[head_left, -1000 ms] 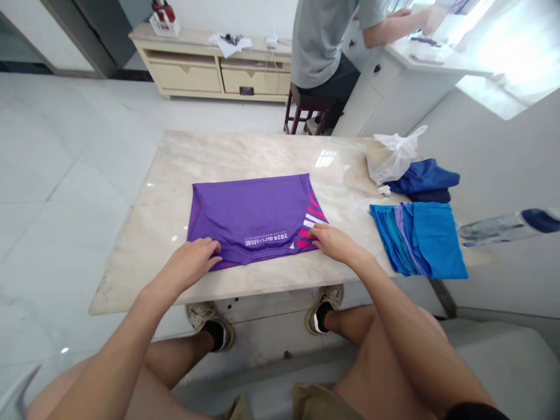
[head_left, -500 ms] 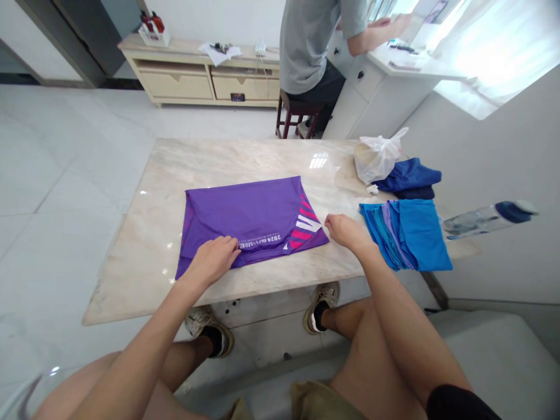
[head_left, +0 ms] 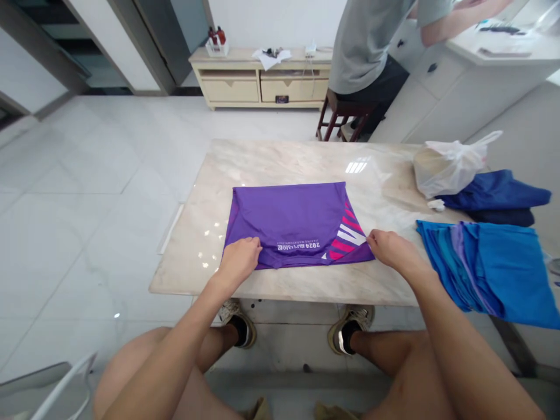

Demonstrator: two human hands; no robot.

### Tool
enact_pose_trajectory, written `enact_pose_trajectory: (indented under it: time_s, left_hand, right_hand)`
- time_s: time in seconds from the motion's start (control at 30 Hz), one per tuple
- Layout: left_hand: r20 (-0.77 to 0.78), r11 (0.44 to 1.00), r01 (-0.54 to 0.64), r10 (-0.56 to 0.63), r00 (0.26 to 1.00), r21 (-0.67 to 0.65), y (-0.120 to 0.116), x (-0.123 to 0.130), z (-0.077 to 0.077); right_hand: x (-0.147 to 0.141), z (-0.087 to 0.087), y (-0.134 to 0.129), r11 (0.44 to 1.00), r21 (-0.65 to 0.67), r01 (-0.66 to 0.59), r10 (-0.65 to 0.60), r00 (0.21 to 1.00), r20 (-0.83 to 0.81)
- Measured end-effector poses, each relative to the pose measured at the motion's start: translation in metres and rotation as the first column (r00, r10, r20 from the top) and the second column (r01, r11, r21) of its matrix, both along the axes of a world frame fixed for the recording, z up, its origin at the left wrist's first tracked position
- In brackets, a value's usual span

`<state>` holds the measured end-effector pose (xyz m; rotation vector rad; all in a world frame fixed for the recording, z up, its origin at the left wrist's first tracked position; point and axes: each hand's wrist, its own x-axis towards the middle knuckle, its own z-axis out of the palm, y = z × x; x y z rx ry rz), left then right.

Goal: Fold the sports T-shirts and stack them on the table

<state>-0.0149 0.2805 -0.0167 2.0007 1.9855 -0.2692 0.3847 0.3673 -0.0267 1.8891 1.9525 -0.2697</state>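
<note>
Main thing: a purple, smooth-fabric garment (head_left: 289,213) with white lettering and pink-and-white stripes, lying flat and folded into a wide, slightly skewed four-sided shape.
Where it was: around the middle of the pale, marble-patterned desk (head_left: 280,163), closer to the near long edge than the far one, with a bare strip of desktop on the near side.
Long axis: ran left to right, pretty much along the near edge, so side-on to the person. The lettering looked upside down from their seat.
Left hand: on the near-left part of the fabric, its bare fingers (head_left: 254,245) curled down and reaching in from the side. Honestly couldn't tell if it had a pinch of cloth or just pressed on it.
Right hand: at the slanted right side by the stripes, just up from the near-right corner, fingertips (head_left: 370,237) closed and looking like they gripped the edge.
Which was nearer: kind of a tie, since both touched it. The right was closer to its own near corner's outer edge, the left sat further in.
Between the hands: most of the near side, lettering included.
Off to the right: a bright blue folded fabric stack (head_left: 516,262), well apart from the purple one, with the right hand on the side facing it.
</note>
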Motion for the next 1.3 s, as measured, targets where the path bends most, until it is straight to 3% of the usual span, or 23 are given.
enact_pose_trajectory:
  time_s: [0.17,0.3,0.43,0.53,0.63,0.83,1.0,1.3]
  left_hand:
    - [-0.099,0.962,-0.272,0.273,0.957,0.02,0.004,-0.035,0.009]
    - [-0.159,0.915,-0.403,0.398,0.904,0.001,0.004,-0.068,0.011]
    - [-0.173,0.89,-0.449,0.455,0.873,0.075,-0.002,-0.092,0.011]
    - [-0.129,0.909,-0.405,0.415,0.901,0.098,-0.005,-0.091,0.012]
    - [-0.06,0.945,-0.317,0.322,0.945,0.086,-0.007,-0.071,0.012]
    - [0.073,0.999,-0.006,0.002,0.997,0.052,-0.018,-0.01,0.003]
    - [0.055,0.984,0.167,-0.17,0.984,0.06,-0.017,0.027,0.0]
    - [0.103,0.942,0.3,-0.317,0.943,0.147,0.013,0.114,0.009]
  right_hand:
    - [-0.006,-0.001,0.008,0.997,0.055,0.052,-0.054,0.998,0.022]
    - [-0.007,-0.002,0.012,0.993,0.048,0.104,-0.105,0.994,0.03]
    - [0.01,-0.008,0.02,0.988,0.08,0.133,-0.134,0.991,0.014]
    - [0.027,-0.012,0.026,0.992,0.072,0.108,-0.107,0.994,-0.019]
    - [0.033,-0.01,0.027,0.985,0.094,0.144,-0.142,0.989,-0.029]
    - [0.023,0.001,0.021,0.977,0.123,0.171,-0.166,0.985,-0.052]
    - [0.015,-0.002,0.019,0.994,0.038,0.106,-0.098,0.982,-0.162]
    - [-0.015,-0.005,0.009,0.993,-0.105,0.057,-0.071,0.989,-0.126]
